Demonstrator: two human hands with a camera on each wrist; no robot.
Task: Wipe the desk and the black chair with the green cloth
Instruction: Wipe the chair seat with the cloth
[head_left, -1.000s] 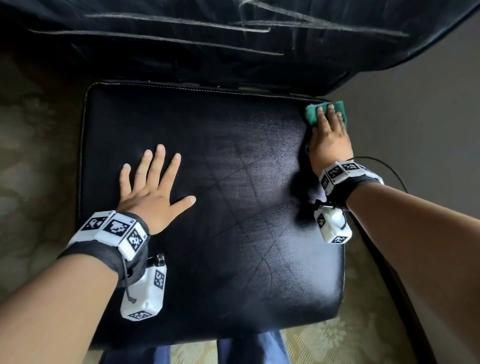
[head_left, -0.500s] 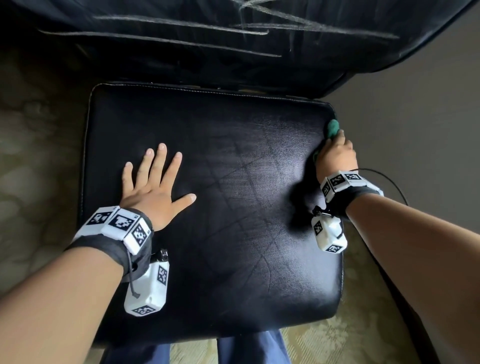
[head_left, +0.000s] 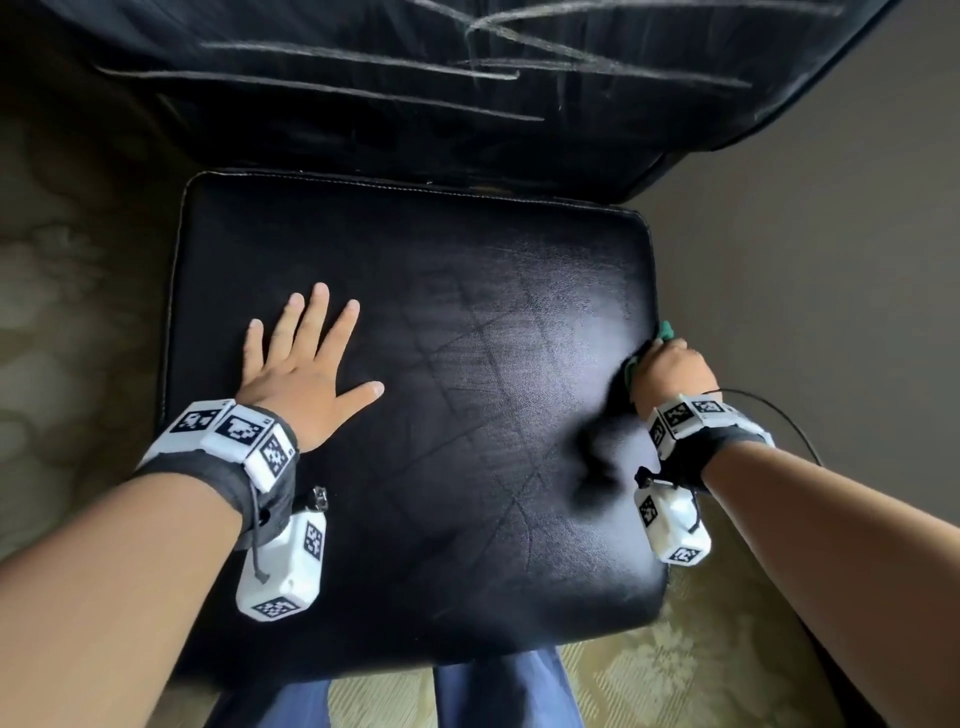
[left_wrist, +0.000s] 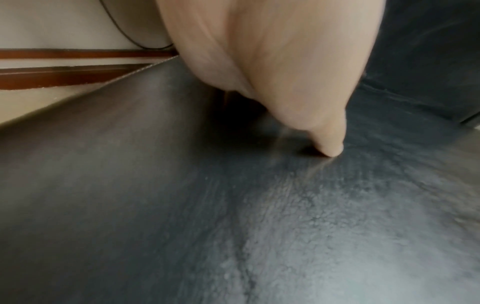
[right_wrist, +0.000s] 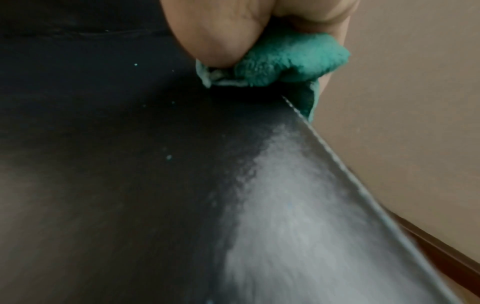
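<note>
Right hand (head_left: 672, 371), clutching bunched green cloth (right_wrist: 293, 59), should press evenly down black leather chair's (head_left: 415, 441) right edge; splayed left hand (head_left: 306, 384) braces.

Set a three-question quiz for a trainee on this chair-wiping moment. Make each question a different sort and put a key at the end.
1. True or false: the left hand lies flat, fingers spread, on the seat of the black chair.
2. Multiple choice: the green cloth is at which part of the seat? A) the left edge B) the right edge C) the centre
3. Short answer: which of the two hands grips the cloth?

Key
1. True.
2. B.
3. The right hand. Its fingers are curled round the bunched cloth.
</note>
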